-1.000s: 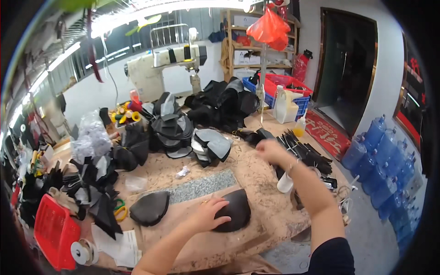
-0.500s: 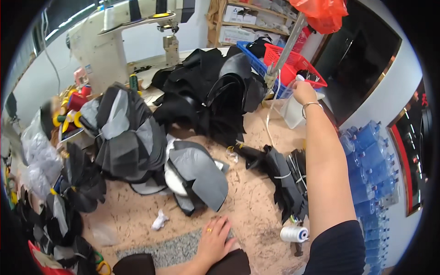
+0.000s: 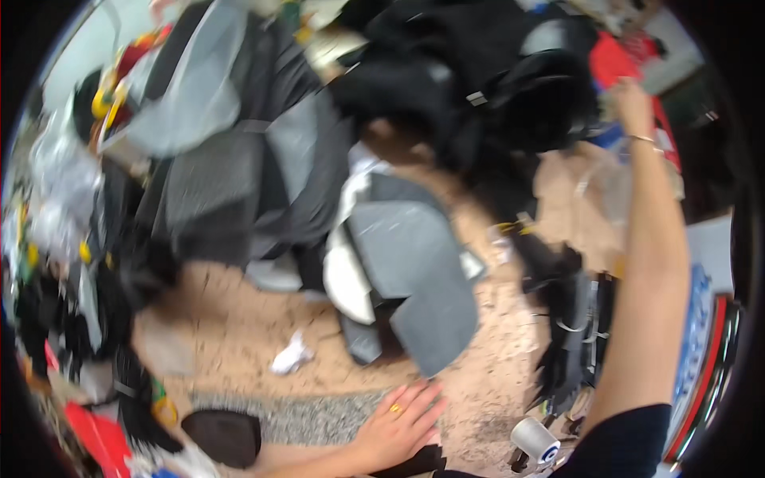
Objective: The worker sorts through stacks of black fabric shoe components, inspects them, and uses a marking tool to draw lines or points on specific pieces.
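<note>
My left hand [image 3: 401,426] lies flat with its fingers stretched out, at the right end of a speckled grey slab [image 3: 311,419] on the worktable. Close beyond its fingertips is a small stack of grey and black cut pieces [image 3: 406,251] with a white piece at its left side. My right hand [image 3: 631,107] is stretched far out to the back right, beside a red basket [image 3: 610,62]. Its fingers are smeared by motion, so what they hold, if anything, cannot be made out. A pale translucent container [image 3: 617,187] shows faintly below that wrist.
A big tied bundle of grey and black pieces [image 3: 215,175] stands at the left, and a black heap [image 3: 454,64] fills the back. Tied black strips [image 3: 570,327] lie by my right forearm, near a white thread spool [image 3: 535,440]. Crumpled white scrap [image 3: 292,354] sits on the tabletop.
The whole view has shifted and come closer to the table, with much blur. My left hand stays flat by the slab; my right arm is still stretched out to the back right.
</note>
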Tool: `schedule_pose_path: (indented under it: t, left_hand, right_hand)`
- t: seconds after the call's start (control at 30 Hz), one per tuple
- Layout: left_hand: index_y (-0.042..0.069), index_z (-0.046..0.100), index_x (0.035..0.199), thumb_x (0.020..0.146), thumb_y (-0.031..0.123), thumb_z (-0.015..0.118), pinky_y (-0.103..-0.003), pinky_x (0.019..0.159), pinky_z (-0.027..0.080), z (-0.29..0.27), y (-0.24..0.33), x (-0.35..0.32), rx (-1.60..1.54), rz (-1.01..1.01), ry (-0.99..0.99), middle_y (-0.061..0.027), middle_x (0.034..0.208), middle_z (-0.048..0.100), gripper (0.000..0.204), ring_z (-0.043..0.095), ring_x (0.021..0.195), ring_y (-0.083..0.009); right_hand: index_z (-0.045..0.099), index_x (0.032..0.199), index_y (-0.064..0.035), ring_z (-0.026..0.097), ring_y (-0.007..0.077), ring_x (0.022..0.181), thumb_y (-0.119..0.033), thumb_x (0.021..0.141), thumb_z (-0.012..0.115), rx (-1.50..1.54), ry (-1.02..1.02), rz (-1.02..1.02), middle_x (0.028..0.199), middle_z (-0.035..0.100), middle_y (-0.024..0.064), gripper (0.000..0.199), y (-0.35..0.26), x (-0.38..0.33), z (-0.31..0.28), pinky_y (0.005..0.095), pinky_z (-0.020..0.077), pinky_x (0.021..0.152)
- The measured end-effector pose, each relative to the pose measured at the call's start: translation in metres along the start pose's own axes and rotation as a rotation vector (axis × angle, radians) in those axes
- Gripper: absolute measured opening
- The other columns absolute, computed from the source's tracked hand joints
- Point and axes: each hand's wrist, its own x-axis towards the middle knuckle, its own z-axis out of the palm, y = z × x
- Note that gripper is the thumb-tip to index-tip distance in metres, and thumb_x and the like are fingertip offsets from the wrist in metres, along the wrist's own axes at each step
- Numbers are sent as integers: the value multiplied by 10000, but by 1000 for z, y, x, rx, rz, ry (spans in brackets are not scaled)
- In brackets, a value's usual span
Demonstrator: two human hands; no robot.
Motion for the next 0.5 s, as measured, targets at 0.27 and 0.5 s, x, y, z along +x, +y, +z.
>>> schedule_pose_path:
  t: [0.27, 0.5]
  left_hand:
    - [44, 468, 1293, 818, 254, 611, -384, 1089, 261, 1, -10, 3, -86, 63, -37, -100, 1424, 381, 539, 376, 1301, -244]
    - [1, 447, 1299, 811, 222, 609, -390, 1116, 215, 4, -5, -2, -136, 88, -21, -135, 1455, 323, 560, 312, 1342, -275]
  right_hand:
    - [586, 1053, -43, 572, 407, 1032, -242, 864, 476, -17, -30, 208, 1052, 621, 237, 295, 48, 31, 66, 455, 452, 870]
    - [602, 1139, -54, 577, 378, 1026, -212, 913, 430, -102, 132, -18, 1096, 624, 189, 325, 53, 27, 60, 427, 448, 912]
